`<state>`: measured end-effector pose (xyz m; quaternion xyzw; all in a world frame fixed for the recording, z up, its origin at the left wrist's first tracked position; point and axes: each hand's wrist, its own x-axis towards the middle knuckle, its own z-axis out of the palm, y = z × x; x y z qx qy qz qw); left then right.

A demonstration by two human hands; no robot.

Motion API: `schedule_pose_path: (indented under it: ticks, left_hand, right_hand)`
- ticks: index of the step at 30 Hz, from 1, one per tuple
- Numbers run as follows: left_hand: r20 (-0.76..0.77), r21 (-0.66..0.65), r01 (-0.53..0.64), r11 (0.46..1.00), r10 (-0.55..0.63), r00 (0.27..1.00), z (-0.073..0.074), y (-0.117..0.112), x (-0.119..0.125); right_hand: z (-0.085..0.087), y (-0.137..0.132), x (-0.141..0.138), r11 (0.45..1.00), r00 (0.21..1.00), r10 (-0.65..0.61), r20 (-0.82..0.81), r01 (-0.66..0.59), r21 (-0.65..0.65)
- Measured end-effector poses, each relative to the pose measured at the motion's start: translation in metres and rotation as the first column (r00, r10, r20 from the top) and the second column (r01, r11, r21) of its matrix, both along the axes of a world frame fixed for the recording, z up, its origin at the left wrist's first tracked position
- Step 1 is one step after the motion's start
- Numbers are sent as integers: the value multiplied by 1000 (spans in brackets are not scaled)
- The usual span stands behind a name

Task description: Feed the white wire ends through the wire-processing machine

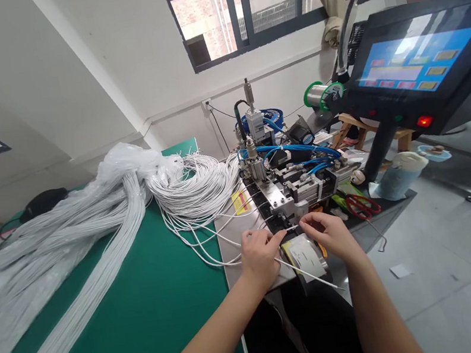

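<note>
My left hand [260, 256] is closed in a pinch on a thin white wire [310, 275] at the front of a small metal machine [285, 189]. The wire runs from the hand down to the right, over a white label [305, 256]. My right hand [330, 233] is closed too, its fingertips pinching the wire's end close to the machine's front jaw. Both hands nearly touch. A coil of white wires [195, 189] lies just left of the machine, with loose strands leading to my left hand.
Long bundles of white wire in clear plastic [50, 256] cover the green table [158, 310]. Red-handled scissors [362, 205] lie right of the machine. A touchscreen panel [418, 64] stands at the right, with a solder spool [318, 93] beside it. Grey floor lies to the right.
</note>
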<state>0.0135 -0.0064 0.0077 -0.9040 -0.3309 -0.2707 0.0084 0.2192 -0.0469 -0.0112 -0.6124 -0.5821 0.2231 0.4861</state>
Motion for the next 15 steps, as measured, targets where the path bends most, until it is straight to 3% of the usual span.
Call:
schedule_pose_path:
  ticks: [8,15]
  left_hand:
    - [-45,-38,-67,997,65,997,1,-1,1]
    - [-44,-30,-66,997,65,997,0,-1,0]
  right_hand:
    - [-18,23,0,992,970,112,-217,-120,-24]
    - [-22,26,-7,985,848,77,-524,-147,-93]
